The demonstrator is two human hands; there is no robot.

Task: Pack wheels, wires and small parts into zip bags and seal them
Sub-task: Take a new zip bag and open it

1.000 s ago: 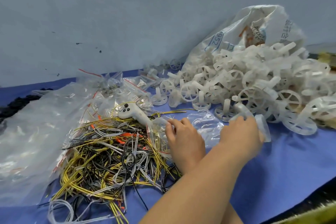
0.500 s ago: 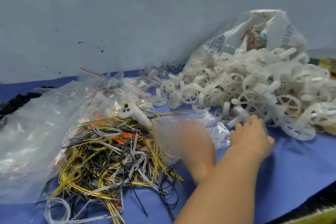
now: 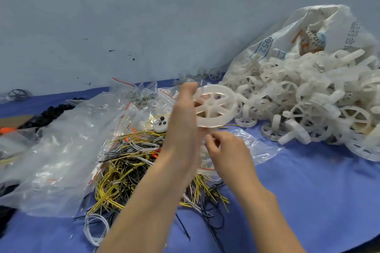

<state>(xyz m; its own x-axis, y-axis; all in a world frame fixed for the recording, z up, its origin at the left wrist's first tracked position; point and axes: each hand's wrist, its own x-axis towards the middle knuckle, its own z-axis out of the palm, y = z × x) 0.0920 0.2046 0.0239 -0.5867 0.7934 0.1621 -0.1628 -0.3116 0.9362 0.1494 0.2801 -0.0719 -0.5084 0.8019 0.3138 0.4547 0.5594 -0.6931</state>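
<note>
I see the left hand [image 3: 183,117] raised at the centre of the frame, fingers straight up along the left rim of a white spoked wheel [image 3: 213,107]; it holds the wheel upright there, above the wires. Whether the thumb wraps the far side I cannot tell. Just below, the right hand [image 3: 228,150] has thumb and forefinger pinched together under the wheel's lower edge, on what looks like the mouth of a clear zip bag [image 3: 257,146]; that bag trails off to the right and lies on the blue cloth [image 3: 308,201].

Below and left of the hands lies the tangle of wires [image 3: 127,164], yellow, black and white, with a white controller [image 3: 160,124] resting at its top edge. Left of that, a large sheet of clear plastic [image 3: 51,160] covers the lower left of the frame. Small zip bags with red strips [image 3: 144,96] sit behind the wires. The heap of white wheels [image 3: 308,98] fills the right side, spilling from a printed sack [image 3: 287,35] at the upper right. A grey wall [image 3: 144,16] spans the top.
</note>
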